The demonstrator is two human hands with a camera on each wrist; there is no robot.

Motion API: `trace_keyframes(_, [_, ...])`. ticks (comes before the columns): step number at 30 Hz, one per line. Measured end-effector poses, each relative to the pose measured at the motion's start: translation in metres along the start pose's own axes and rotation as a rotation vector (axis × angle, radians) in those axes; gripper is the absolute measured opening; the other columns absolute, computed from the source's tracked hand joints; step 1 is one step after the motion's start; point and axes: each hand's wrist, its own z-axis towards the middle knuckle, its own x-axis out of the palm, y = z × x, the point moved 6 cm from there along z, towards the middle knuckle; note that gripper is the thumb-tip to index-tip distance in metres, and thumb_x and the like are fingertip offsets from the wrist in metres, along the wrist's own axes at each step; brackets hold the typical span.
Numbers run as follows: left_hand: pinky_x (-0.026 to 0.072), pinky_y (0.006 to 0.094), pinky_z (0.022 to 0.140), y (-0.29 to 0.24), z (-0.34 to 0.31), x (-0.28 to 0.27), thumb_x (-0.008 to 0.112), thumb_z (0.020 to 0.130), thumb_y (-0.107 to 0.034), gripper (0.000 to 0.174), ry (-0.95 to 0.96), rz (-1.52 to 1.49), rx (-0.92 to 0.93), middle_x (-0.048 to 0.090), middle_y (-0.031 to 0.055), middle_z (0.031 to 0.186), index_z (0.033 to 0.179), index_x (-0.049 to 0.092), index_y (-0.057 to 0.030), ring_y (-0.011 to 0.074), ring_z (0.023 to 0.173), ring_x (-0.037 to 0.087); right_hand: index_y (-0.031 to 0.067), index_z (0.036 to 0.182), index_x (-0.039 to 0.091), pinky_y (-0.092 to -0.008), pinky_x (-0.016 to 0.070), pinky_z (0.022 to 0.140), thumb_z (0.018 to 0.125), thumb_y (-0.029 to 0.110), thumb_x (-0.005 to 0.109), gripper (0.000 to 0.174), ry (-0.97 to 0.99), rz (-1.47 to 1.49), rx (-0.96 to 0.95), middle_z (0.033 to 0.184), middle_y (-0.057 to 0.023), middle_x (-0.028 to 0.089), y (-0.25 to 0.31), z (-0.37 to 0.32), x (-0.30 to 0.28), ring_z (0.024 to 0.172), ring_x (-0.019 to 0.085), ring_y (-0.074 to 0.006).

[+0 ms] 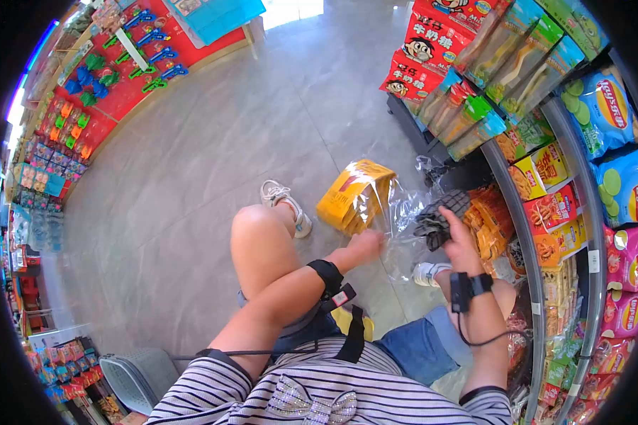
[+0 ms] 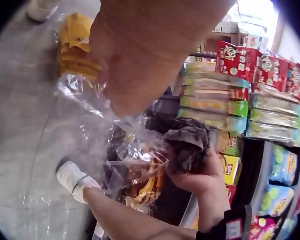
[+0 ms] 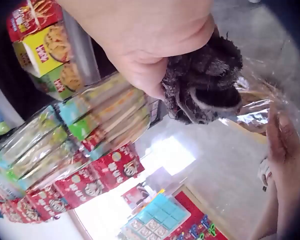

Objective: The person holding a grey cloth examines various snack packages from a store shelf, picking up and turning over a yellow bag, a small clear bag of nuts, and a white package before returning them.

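Note:
In the head view, my left hand (image 1: 365,248) pinches the edge of a clear plastic bag (image 1: 404,205). Beyond that hand, a bundle of yellow packets (image 1: 354,195) stands on the floor, partly under the clear film. My right hand (image 1: 461,237) grips a crumpled dark grey checked cloth (image 1: 436,216); the right wrist view shows the cloth's (image 3: 205,80) fuzzy folds bunched below the palm. Orange packets (image 1: 490,223) lie close beside the right hand at the lowest shelf. The left wrist view shows the film (image 2: 95,125) stretching from the left hand toward the cloth (image 2: 187,142).
Snack shelves (image 1: 539,234) rise close on the right, with boxes and chip bags (image 1: 602,113). Red candy bags (image 1: 425,57) hang at the upper right. A grey basket (image 1: 138,372) stands at the lower left. The person's shoes (image 1: 287,205) rest on the grey floor (image 1: 170,177).

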Motion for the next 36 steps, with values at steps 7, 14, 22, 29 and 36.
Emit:
trace_keyframes(7, [0.0433,0.0448,0.071,0.035,0.0,-0.02,0.044,0.08,-0.022,0.022,-0.152,-0.215,-0.09,0.058,0.0197,0.089,0.087,0.055,-0.003,0.0363,0.083,0.055,0.0037,0.088,0.059,-0.0311,0.0512,0.063,0.078,0.019,0.058,0.018,-0.003,0.054,0.042,0.083,-0.0086,0.063,-0.018,0.026,-0.021,0.073,0.061,-0.0198])
trace_keyframes(14, [0.033,0.0464,0.091,0.052,-0.01,-0.037,0.047,0.082,-0.022,0.04,-0.215,0.075,-0.277,0.042,0.0179,0.121,0.118,0.042,-0.0075,0.0324,0.113,0.039,0.0052,0.092,0.059,-0.0305,0.051,0.063,0.076,0.02,0.061,0.022,-0.024,0.006,-0.014,0.085,-0.0065,0.062,-0.003,0.001,-0.005,0.075,0.061,-0.0184])
trace_keyframes(22, [0.0143,0.051,0.101,0.064,0.033,0.001,0.043,0.081,-0.015,0.052,-0.037,0.505,0.021,0.022,0.0136,0.137,0.131,0.027,-0.0126,0.0303,0.128,0.018,-0.0001,0.099,0.055,-0.0308,0.0492,0.071,0.07,0.008,0.067,0.033,-0.38,0.152,-0.2,0.095,-0.0084,0.059,-0.028,-0.023,-0.072,0.081,0.059,-0.0195])
trace_keyframes(29, [0.0112,0.0509,0.102,0.059,0.049,0.055,0.043,0.076,-0.014,0.056,0.26,0.673,0.21,0.022,0.013,0.137,0.13,0.029,-0.012,0.0282,0.128,0.017,-0.0039,0.108,0.047,-0.0295,0.0452,0.078,0.072,0.003,0.064,0.041,-0.557,0.208,-0.278,0.102,-0.0083,0.054,-0.051,-0.051,-0.089,0.09,0.054,-0.017])
trace_keyframes(36, [0.0096,0.0499,0.102,0.075,0.048,0.101,0.049,0.073,-0.02,0.056,0.334,0.806,0.313,0.022,0.0125,0.137,0.127,0.035,-0.0137,0.0265,0.128,0.018,-0.0011,0.11,0.047,-0.0276,0.0421,0.081,0.072,0.002,0.063,0.042,-0.368,-0.003,-0.402,0.103,-0.0055,0.054,-0.031,-0.018,-0.022,0.091,0.053,-0.0152])
